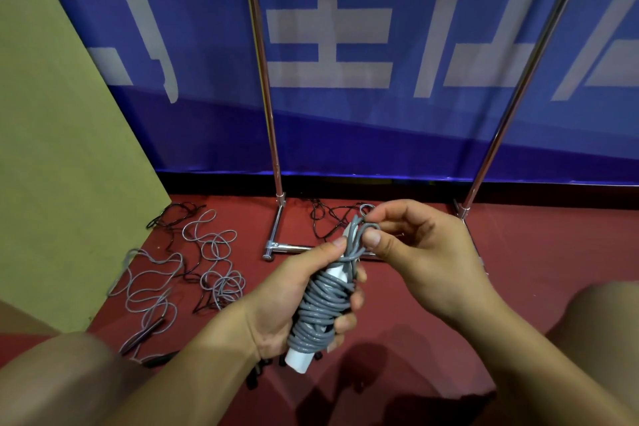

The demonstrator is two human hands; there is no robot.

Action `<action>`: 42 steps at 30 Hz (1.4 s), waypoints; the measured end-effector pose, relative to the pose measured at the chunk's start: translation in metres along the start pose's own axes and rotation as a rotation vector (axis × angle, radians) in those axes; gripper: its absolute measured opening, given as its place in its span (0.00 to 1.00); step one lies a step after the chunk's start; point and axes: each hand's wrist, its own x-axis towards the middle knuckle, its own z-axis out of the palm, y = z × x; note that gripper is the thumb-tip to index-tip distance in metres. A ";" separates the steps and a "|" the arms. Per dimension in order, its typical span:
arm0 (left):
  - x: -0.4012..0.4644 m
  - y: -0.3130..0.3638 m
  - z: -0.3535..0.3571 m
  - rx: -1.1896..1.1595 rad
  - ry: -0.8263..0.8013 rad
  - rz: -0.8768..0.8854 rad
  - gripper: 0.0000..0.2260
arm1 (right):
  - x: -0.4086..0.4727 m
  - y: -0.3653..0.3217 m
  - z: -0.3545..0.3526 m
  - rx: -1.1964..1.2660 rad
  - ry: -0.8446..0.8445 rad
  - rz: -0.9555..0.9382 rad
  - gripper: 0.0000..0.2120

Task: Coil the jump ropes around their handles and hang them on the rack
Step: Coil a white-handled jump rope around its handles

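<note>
Closest to the camera, the left hand [297, 301] is wrapped around a white handle [300, 360] with grey rope [320, 309] already wound round it in a fat bundle. The right hand [425, 252] sits just above it, thumb and fingers pinching the last loop of that rope at the top of the bundle. Looks to me like the tail end is being tucked or knotted off, so this one is nearly coiled but not hung yet.

Further out on the red floor [397, 304], there's a loose grey rope [207, 266] sprawled to the left with a black rope [173, 214] tangled near it, and another black one [328, 218] by the rack's foot. So at least a few ropes left to do, I'd say.

Behind that, the rack [273, 156] has two chrome uprights going up out of view; can't see the top bar or anything hanging. A tan panel [52, 149] leans on the left.

At the back, a blue banner [345, 135] has big white characters, cropped too much for me to read. No brands visible.
</note>
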 end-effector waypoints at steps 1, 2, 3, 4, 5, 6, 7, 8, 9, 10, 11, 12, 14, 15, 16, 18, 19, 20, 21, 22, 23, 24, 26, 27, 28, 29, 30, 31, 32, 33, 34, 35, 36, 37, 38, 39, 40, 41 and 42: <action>0.000 0.000 -0.001 -0.006 -0.016 0.000 0.21 | -0.001 0.000 0.001 -0.010 0.008 -0.023 0.08; 0.000 0.000 0.000 -0.011 -0.025 0.004 0.21 | -0.001 0.000 0.001 -0.010 0.021 -0.038 0.08; 0.001 0.000 0.000 -0.013 -0.025 0.011 0.21 | -0.002 0.000 0.002 -0.011 0.035 -0.051 0.07; 0.001 -0.001 0.000 -0.011 -0.018 0.020 0.21 | -0.002 0.000 0.002 -0.014 0.046 -0.057 0.06; 0.002 -0.001 0.001 -0.002 -0.004 0.026 0.21 | -0.002 0.001 0.002 -0.017 0.054 -0.060 0.05; 0.003 -0.002 0.002 0.014 0.013 0.029 0.21 | -0.002 0.001 0.003 -0.008 0.062 -0.054 0.05; 0.004 -0.003 0.003 0.033 0.031 0.029 0.21 | -0.001 0.002 0.003 0.000 0.071 -0.050 0.03; 0.005 -0.005 0.005 0.049 0.046 0.028 0.21 | 0.000 0.002 0.003 0.005 0.075 -0.044 0.02; 0.005 -0.006 0.006 0.058 0.059 0.028 0.21 | 0.000 0.004 0.004 -0.001 0.076 -0.040 0.03; 0.005 -0.008 0.008 0.065 0.070 0.034 0.21 | 0.000 0.005 0.004 -0.001 0.069 -0.032 0.05; 0.005 -0.009 0.009 0.072 0.079 0.044 0.21 | 0.001 0.006 0.004 0.006 0.065 -0.025 0.05; 0.005 -0.009 0.009 0.080 0.090 0.060 0.21 | 0.000 0.006 0.005 0.027 0.066 -0.011 0.05; 0.005 -0.009 0.010 0.087 0.112 0.096 0.21 | 0.001 0.008 0.005 0.066 0.074 0.021 0.05; 0.005 -0.008 0.010 0.087 0.120 0.112 0.21 | 0.001 0.009 0.004 0.071 0.067 0.036 0.05; 0.005 -0.007 0.009 0.087 0.126 0.128 0.21 | 0.001 0.008 0.005 0.072 0.052 0.056 0.06; 0.005 -0.007 0.010 0.084 0.142 0.152 0.21 | 0.001 0.008 0.007 0.078 0.008 0.106 0.09; 0.005 -0.007 0.010 0.086 0.155 0.164 0.21 | 0.001 0.008 0.008 0.083 -0.008 0.128 0.09; 0.006 -0.007 0.011 0.090 0.172 0.175 0.21 | 0.001 0.008 0.009 0.086 -0.010 0.152 0.09; 0.006 -0.007 0.013 0.088 0.197 0.187 0.21 | 0.001 0.009 0.010 0.082 -0.002 0.176 0.09; 0.006 -0.007 0.014 0.083 0.228 0.204 0.20 | 0.001 0.009 0.011 0.070 0.014 0.203 0.10; 0.007 -0.006 0.014 0.073 0.263 0.229 0.20 | 0.001 0.010 0.010 0.054 0.029 0.225 0.13; 0.008 -0.006 0.014 0.067 0.306 0.258 0.20 | 0.001 0.010 0.010 0.034 0.034 0.246 0.15; 0.011 -0.005 0.012 0.070 0.407 0.315 0.21 | 0.002 0.009 0.009 0.038 0.027 0.272 0.17; 0.011 -0.005 0.011 0.082 0.453 0.338 0.20 | 0.001 0.007 0.009 0.068 0.016 0.277 0.15; 0.013 -0.006 0.010 0.096 0.484 0.358 0.19 | 0.001 0.005 0.010 0.108 0.000 0.280 0.13; 0.014 -0.007 0.011 0.114 0.499 0.371 0.18 | 0.001 0.004 0.010 0.148 -0.014 0.281 0.12; 0.014 -0.008 0.012 0.134 0.503 0.380 0.17 | 0.001 0.003 0.010 0.170 -0.028 0.287 0.12; 0.014 -0.009 0.013 0.150 0.505 0.390 0.16 | 0.000 0.003 0.009 0.160 -0.034 0.294 0.13; 0.015 -0.010 0.014 0.159 0.514 0.402 0.17 | 0.000 0.003 0.009 0.117 -0.037 0.308 0.14; 0.015 -0.010 0.014 0.163 0.527 0.417 0.17 | 0.000 0.003 0.007 0.058 -0.043 0.329 0.15; 0.016 -0.010 0.013 0.172 0.541 0.439 0.20 | 0.000 0.002 0.006 -0.003 -0.064 0.362 0.18; 0.016 -0.010 0.012 0.183 0.554 0.458 0.23 | -0.001 0.001 0.005 -0.051 -0.100 0.406 0.21; 0.017 -0.009 0.010 0.189 0.563 0.471 0.25 | -0.001 0.000 0.004 -0.085 -0.146 0.456 0.24; 0.018 -0.009 0.010 0.191 0.568 0.477 0.26 | -0.002 -0.003 0.003 -0.111 -0.199 0.504 0.26; 0.019 -0.008 0.009 0.196 0.578 0.483 0.25 | -0.002 -0.005 0.003 -0.135 -0.253 0.548 0.29; 0.019 -0.008 0.008 0.204 0.594 0.493 0.24 | -0.003 -0.006 0.003 -0.152 -0.303 0.584 0.32; 0.020 -0.008 0.008 0.214 0.613 0.501 0.23 | -0.004 -0.007 0.004 -0.161 -0.347 0.609 0.34; 0.022 -0.009 0.006 0.232 0.630 0.511 0.22 | -0.005 -0.007 0.004 -0.157 -0.384 0.621 0.35; 0.023 -0.010 0.006 0.253 0.636 0.515 0.23 | -0.007 -0.006 0.006 -0.141 -0.411 0.621 0.35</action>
